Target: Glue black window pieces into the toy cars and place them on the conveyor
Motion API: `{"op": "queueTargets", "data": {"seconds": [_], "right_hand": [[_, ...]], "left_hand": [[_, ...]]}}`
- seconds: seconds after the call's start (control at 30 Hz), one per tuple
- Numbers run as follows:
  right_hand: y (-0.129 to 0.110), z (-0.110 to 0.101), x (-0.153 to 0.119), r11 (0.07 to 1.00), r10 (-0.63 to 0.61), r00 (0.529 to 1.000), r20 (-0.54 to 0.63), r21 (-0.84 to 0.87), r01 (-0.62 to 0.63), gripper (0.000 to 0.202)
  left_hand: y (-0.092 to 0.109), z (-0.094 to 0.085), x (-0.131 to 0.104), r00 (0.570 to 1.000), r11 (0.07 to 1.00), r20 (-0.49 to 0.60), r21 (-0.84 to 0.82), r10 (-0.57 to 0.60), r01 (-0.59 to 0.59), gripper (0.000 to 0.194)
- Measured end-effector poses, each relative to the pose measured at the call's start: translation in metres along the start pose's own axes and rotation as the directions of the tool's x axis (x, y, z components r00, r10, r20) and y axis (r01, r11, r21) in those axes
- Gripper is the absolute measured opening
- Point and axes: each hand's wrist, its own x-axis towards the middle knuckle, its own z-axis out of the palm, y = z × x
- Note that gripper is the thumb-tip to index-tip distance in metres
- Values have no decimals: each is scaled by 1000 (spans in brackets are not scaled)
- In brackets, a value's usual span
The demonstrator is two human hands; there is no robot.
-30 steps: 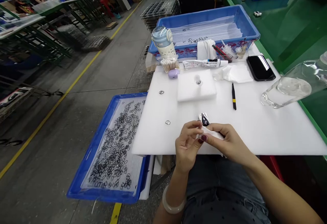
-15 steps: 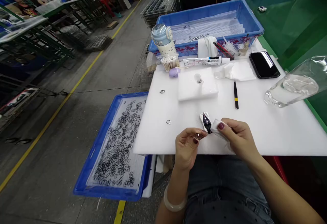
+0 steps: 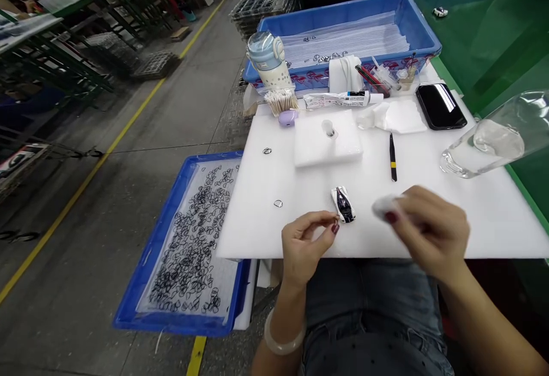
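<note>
My left hand [image 3: 306,245] is closed in a pinch at the near edge of the white foam-topped table. Between its thumb and forefinger is a small dark-rimmed piece [image 3: 335,223], seen almost edge-on and largely hidden by the fingertips. Just beyond those fingertips lies a white and black toy car [image 3: 343,204], flat on the foam. My right hand [image 3: 433,230], smeared by motion, is raised to the right of the car with a wad of white cloth [image 3: 385,207] gripped in its fingers.
Behind the car sits a white foam block [image 3: 328,144]; black tweezers [image 3: 393,158] lie to its right. Further right are a phone [image 3: 441,107] and a tilted clear container [image 3: 484,141]. Two thin loops lie left. A blue tray [image 3: 124,301] below holds many dark rings.
My right hand has drawn the cloth away from the car to the right. The left hand has turned its small piece edge-on, and the car now shows fully.
</note>
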Motion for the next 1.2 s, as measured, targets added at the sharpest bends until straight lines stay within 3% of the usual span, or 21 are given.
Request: {"op": "queueTargets", "data": {"seconds": [0.07, 0.13, 0.2, 0.27, 0.33, 0.4, 0.5, 0.57, 0.63, 0.8, 1.2], "right_hand": [[13, -10, 5, 996, 94, 974, -205, 28, -90, 9], [25, -16, 10, 995, 98, 914, -393, 64, -79, 15], [32, -19, 16, 982, 134, 824, -550, 187, -34, 20], [33, -19, 20, 923, 272, 747, -606, 385, -24, 23], [28, -16, 22, 849, 396, 742, -541, 524, -71, 29], [24, -10, 21, 838, 440, 797, -413, 508, -200, 34], [26, 0, 17, 886, 448, 891, -74, 171, -431, 32], [31, 8, 15, 898, 439, 878, 193, -89, -430, 29], [36, 14, 14, 907, 416, 846, 334, -227, -356, 26], [39, 21, 12, 898, 401, 836, 374, -343, -278, 23], [38, 24, 9, 903, 365, 862, 353, -361, -235, 27]], "left_hand": [[0, 1, 5, 992, 949, -21, 295, 123, -112, 12], [0, 5, 9, 973, 855, 1, 478, 231, -203, 16], [-2, 9, 11, 953, 790, 41, 550, 300, -272, 18], [-5, 13, 11, 937, 757, 81, 567, 341, -324, 20], [-7, 15, 10, 927, 746, 107, 563, 361, -355, 22], [-9, 16, 10, 922, 740, 117, 563, 368, -367, 22], [-10, 16, 11, 915, 718, 121, 584, 384, -379, 20], [-10, 16, 11, 912, 704, 125, 599, 390, -383, 19], [-10, 16, 12, 915, 698, 126, 610, 382, -375, 19], [-9, 12, 12, 941, 726, 113, 609, 318, -319, 21], [-9, 10, 14, 974, 771, 108, 597, 198, -223, 25]]}}
